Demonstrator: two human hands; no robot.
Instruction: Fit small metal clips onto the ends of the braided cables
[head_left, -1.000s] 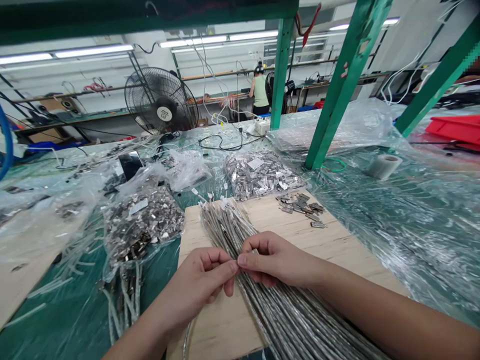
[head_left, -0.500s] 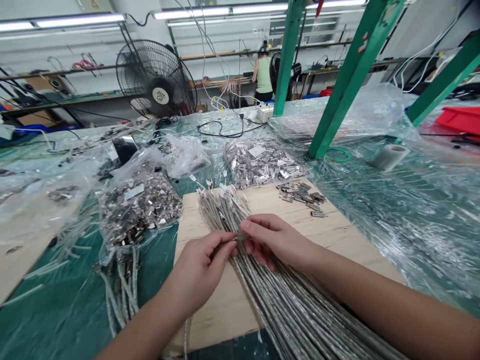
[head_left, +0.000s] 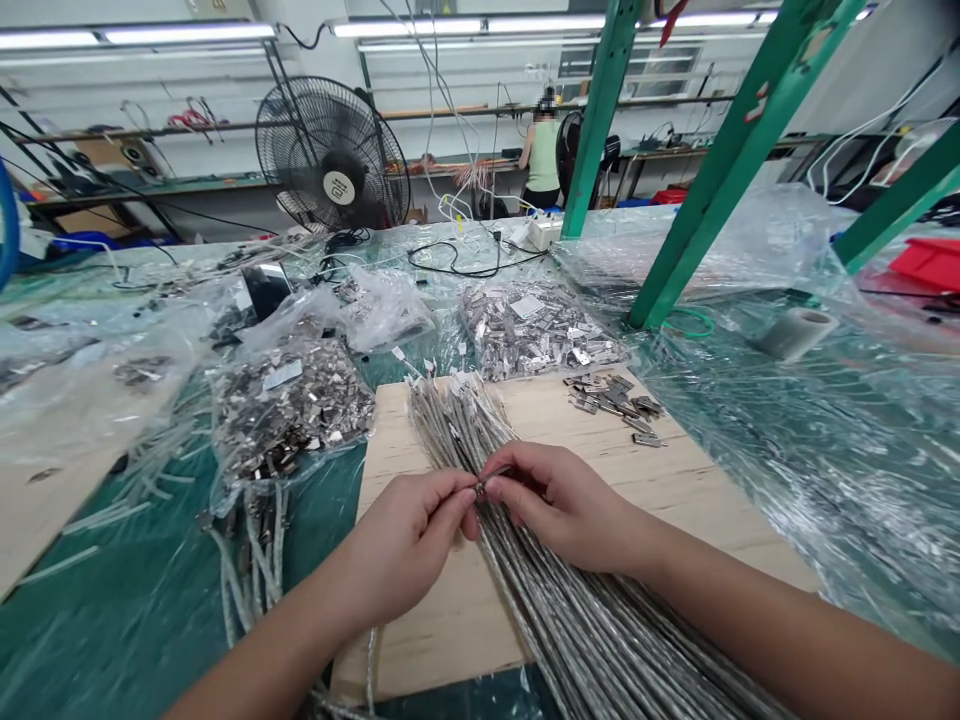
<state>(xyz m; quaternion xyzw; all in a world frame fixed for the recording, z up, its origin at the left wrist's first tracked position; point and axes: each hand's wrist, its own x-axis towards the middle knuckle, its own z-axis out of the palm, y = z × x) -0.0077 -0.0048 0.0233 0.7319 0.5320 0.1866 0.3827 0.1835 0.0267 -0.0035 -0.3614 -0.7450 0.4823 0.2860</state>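
In the head view, my left hand and my right hand meet over a bundle of braided silver cables. Both pinch a small, dark metal connector piece, mostly covered by the fingertips. A single cable runs up beneath my left hand; its upper end is hidden. The bundle lies on a wooden board, its white-tipped ends pointing away from me. Loose metal connector shells lie on the board beyond my right hand.
Clear bags of metal parts stand at left and behind the board. More braided cables lie left. Green posts rise at right, near a film roll. A fan and a person are farther back.
My right hand's fingers have curled and shifted around the small metal piece, turning it. My left hand keeps its pinch. The whole view has moved slightly, so the scene sits farther right.
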